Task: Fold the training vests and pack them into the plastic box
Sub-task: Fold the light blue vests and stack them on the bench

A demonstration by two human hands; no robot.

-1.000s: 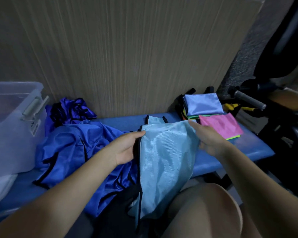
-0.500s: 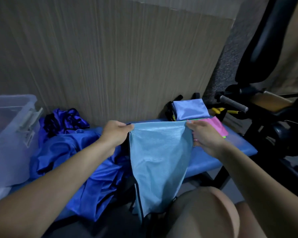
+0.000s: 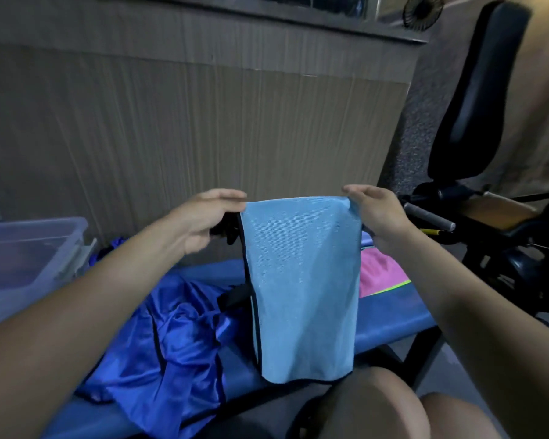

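A light blue vest (image 3: 301, 289) with black trim hangs lengthwise in the air in front of me, folded in half. My left hand (image 3: 203, 217) pinches its top left corner and my right hand (image 3: 374, 217) pinches its top right corner. Below it, a heap of dark blue vests (image 3: 165, 337) lies crumpled on the blue bench (image 3: 390, 321). A folded pink vest (image 3: 377, 277) with a green edge beneath it rests on the bench to the right, partly hidden by the hanging vest. The clear plastic box (image 3: 29, 258) stands at the left.
A wood-grain panel (image 3: 187, 128) rises behind the bench. A black exercise machine with a padded seat (image 3: 476, 99) and a grey handle (image 3: 428, 217) stands on the right. My knees (image 3: 377, 407) are under the bench's front edge.
Both hands have lifted the light blue vest off the bench and up into the air, so it now hangs free. The view has tilted upward.
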